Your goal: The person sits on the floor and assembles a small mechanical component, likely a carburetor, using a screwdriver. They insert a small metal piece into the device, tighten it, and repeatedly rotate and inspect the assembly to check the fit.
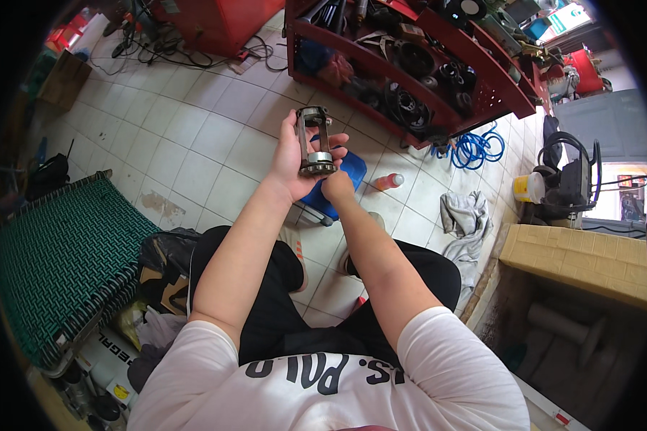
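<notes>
My left hand [289, 151] cradles a dark metal cage-like part [303, 147], its thumb along one side and its fingers curled behind and past the other. Two long bars join the part's round far end to a toothed ring at its near end, and a shiny silver band sits just above the teeth. Close by the toothed end, my right hand [338, 188] is closed, its fingertips turned away from view. Whether it grips the part or something small is hidden. Below both hands a blue plastic box [352, 171] rests on the floor.
A capped bottle of reddish liquid [389, 182] stands right of the box. Beyond is a red metal rack [381, 68] full of parts. Coiled blue hose [478, 147] and a grey cloth [466, 219] lie rightward. A green woven seat [72, 258] stands at left.
</notes>
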The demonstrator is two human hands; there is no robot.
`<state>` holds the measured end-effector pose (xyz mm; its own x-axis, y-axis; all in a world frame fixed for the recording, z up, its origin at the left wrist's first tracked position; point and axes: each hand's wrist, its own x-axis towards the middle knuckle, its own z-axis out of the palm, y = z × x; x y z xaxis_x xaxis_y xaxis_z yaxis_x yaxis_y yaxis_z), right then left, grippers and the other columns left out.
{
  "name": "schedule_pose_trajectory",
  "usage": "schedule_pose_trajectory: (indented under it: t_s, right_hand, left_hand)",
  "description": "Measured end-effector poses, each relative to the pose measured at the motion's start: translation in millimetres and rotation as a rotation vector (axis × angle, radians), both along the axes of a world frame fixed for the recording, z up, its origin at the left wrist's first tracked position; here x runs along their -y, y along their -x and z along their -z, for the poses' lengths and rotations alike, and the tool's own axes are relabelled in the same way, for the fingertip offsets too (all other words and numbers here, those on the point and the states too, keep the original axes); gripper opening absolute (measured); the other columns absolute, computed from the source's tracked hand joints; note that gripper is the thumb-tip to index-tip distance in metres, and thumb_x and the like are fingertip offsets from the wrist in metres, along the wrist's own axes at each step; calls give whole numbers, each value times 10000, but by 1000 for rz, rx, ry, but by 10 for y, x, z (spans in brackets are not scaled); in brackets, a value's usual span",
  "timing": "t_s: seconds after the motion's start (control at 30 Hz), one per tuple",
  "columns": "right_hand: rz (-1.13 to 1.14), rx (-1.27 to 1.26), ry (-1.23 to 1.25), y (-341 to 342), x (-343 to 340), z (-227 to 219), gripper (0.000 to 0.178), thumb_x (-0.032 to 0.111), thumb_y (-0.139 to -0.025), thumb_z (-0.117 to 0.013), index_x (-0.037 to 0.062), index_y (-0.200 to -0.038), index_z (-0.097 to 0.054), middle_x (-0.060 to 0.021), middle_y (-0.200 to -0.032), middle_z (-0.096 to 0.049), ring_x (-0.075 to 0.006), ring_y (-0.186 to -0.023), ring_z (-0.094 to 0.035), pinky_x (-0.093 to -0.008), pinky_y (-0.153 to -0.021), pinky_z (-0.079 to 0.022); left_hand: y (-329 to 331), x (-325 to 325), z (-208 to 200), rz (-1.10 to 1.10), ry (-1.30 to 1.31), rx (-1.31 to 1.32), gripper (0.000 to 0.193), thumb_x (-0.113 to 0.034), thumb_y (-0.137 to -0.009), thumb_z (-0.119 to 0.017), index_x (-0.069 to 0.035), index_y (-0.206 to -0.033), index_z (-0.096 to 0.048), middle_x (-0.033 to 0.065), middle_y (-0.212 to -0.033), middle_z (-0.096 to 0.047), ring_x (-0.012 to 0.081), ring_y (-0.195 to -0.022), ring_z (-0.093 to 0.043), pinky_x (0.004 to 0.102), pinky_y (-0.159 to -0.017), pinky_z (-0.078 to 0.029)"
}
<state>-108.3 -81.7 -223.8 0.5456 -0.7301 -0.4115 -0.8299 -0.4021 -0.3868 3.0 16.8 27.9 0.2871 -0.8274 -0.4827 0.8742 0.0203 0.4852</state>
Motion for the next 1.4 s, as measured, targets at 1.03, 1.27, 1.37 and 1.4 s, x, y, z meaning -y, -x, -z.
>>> schedule_pose_trajectory:
  t_s: [1.03, 1.27, 1.37, 1.4]
  right_hand:
    - [-83, 959, -158, 466, 150, -2631, 376, 111, -854, -803, 24, -1178, -635, -54, -986, -692, -112, -808, -665, -271, -703, -551]
    - [-234, 773, -16, 679, 371, -2437, 344, 92, -763, -812, 9, -1062, -664, -64, -894, -665, -115, -723, -620, -284, -663, -519]
    - [-238, 747, -19, 661, 392, -2462, 299, 89, -761, -780, 1, -1026, -672, -94, -872, -680, -158, -724, -637, -303, -670, -526]
    - [-240, 735, -9, 663, 391, -2459, 299, 89, -762, -778, 0, -1027, -672, -104, -874, -686, -170, -727, -644, -308, -672, -527]
  left_hand:
    - [98, 15, 28, 283, -200, 290, 583, -601, -1053, -357, -95, -1200, -607, 117, -1000, -715, 240, -689, -722, 354, -603, -588]
    - [359, 40, -71, 411, -186, 512, 473, -474, -1078, -431, -55, -1250, -568, 109, -931, -687, 205, -656, -700, 294, -570, -575]
    - [397, 62, -75, 420, -206, 564, 470, -466, -1084, -418, -50, -1253, -555, 137, -951, -698, 196, -631, -691, 298, -559, -574]
    - [415, 63, -83, 422, -222, 579, 472, -468, -1084, -417, -50, -1256, -554, 141, -955, -700, 195, -626, -690, 299, -557, -573]
